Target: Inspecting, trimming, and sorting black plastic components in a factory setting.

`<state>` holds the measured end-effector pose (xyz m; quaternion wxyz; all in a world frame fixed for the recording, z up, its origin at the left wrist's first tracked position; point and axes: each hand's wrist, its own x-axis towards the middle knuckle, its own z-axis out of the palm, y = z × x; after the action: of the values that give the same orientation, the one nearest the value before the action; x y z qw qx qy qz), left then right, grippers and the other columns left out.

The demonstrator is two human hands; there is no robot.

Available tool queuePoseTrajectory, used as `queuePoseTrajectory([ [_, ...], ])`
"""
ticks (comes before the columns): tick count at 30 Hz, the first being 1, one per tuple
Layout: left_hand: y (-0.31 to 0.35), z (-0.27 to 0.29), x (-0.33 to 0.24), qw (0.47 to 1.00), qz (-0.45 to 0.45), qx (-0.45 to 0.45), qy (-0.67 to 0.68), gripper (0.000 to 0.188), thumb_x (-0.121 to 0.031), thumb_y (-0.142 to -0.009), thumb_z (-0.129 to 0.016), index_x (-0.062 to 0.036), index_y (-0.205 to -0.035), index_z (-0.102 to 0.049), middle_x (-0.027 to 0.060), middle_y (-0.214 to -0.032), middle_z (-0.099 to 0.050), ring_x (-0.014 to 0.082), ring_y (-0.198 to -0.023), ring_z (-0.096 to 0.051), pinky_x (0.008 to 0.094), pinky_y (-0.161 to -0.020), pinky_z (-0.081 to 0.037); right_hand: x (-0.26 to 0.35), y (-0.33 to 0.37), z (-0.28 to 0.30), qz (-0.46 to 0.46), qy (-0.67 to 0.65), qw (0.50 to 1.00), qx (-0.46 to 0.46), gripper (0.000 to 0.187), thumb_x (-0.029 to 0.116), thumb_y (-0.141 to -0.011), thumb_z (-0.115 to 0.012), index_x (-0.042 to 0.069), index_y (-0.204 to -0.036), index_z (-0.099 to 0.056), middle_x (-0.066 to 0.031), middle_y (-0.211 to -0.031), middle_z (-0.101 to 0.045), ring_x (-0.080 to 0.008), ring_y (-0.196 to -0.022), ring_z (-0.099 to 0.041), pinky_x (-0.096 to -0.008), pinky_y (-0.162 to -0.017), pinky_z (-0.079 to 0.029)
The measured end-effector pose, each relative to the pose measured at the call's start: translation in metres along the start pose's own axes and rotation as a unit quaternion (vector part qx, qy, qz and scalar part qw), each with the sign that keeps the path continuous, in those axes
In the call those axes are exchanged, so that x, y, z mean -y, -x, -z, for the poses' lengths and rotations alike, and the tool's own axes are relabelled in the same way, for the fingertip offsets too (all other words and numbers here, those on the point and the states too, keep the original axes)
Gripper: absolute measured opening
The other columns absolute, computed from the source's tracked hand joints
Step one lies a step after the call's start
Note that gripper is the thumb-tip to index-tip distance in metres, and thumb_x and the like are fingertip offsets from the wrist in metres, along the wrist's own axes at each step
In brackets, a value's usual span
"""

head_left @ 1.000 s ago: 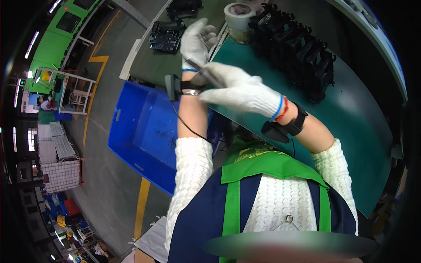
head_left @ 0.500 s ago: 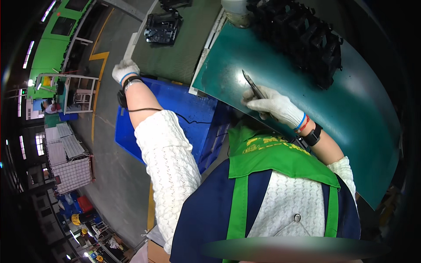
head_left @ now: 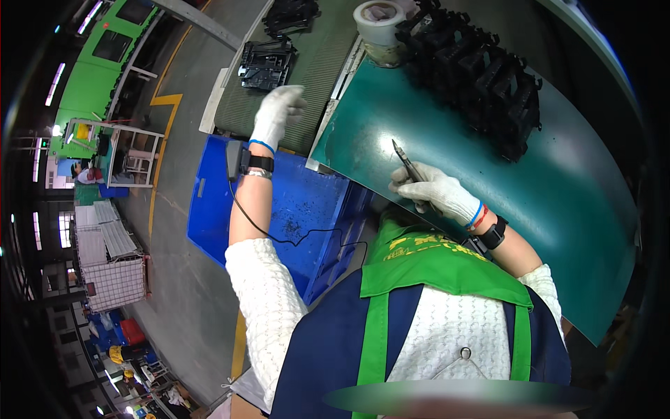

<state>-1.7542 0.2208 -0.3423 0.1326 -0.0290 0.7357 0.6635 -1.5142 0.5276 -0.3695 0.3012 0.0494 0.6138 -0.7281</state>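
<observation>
In the head view, the left hand, gloved in white, is seen stretched out over the ribbed grey conveyor belt, its fingers spread apart and clamped on nothing; it is held just short of a black plastic part lying on the belt, and whether the belt is touched cannot be told. A dark band with a thin black cable is worn at that wrist. The right hand, also gloved in white, is rested near the front edge of the green worktop, and its grip is closed around a slim metal tool, seemingly tweezers or small cutters, whose pointed tip is aimed up and away over the worktop. A black wristband is worn on the right wrist. A heap of black plastic parts is piled along the far side of the worktop, well apart from the tool. A roll of pale tape is stood at the far corner, just beside the heap. A blue plastic crate is set below the worktop, under the left forearm.
</observation>
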Motion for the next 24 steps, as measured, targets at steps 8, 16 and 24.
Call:
queuePoseTrajectory([
  [8, 0.049, -0.054, 0.018, 0.893, -0.037, 0.274, -0.355, 0.052, -0.040, -0.096, -0.068, -0.0053, -0.135, -0.067, 0.0113, -0.109, -0.076, 0.0220, -0.100, -0.071, 0.0345, -0.089, -0.056, -0.015, 0.006, 0.008, 0.019, -0.042, 0.999, -0.015, 0.045, 0.026, -0.098, -0.071, 0.003, -0.134, -0.057, -0.0062, -0.121, -0.069, -0.0046, -0.084, -0.056, -0.0215, -0.068, -0.051],
  [16, 0.108, -0.098, -0.013, 0.766, -0.088, 0.340, -0.538, 0.056, -0.048, -0.096, -0.061, -0.0077, -0.134, -0.067, 0.0201, -0.114, -0.075, 0.0343, -0.110, -0.071, 0.0434, -0.096, -0.055, -0.014, 0.012, 0.015, 0.025, -0.076, 0.997, -0.004, 0.049, 0.026, -0.097, -0.071, 0.001, -0.136, -0.055, -0.0080, -0.121, -0.070, -0.0046, -0.076, -0.051, -0.0216, -0.065, -0.050],
  [24, 0.117, -0.095, 0.000, 0.731, -0.148, 0.332, -0.577, 0.045, -0.041, -0.092, -0.057, -0.0070, -0.117, -0.072, 0.0237, -0.100, -0.074, 0.0430, -0.096, -0.071, 0.0536, -0.085, -0.055, 0.000, 0.020, 0.000, 0.023, -0.069, 0.997, -0.022, 0.050, 0.021, -0.097, -0.070, -0.004, -0.136, -0.052, -0.0138, -0.117, -0.071, -0.0061, -0.065, -0.049, -0.0231, -0.059, -0.048],
])
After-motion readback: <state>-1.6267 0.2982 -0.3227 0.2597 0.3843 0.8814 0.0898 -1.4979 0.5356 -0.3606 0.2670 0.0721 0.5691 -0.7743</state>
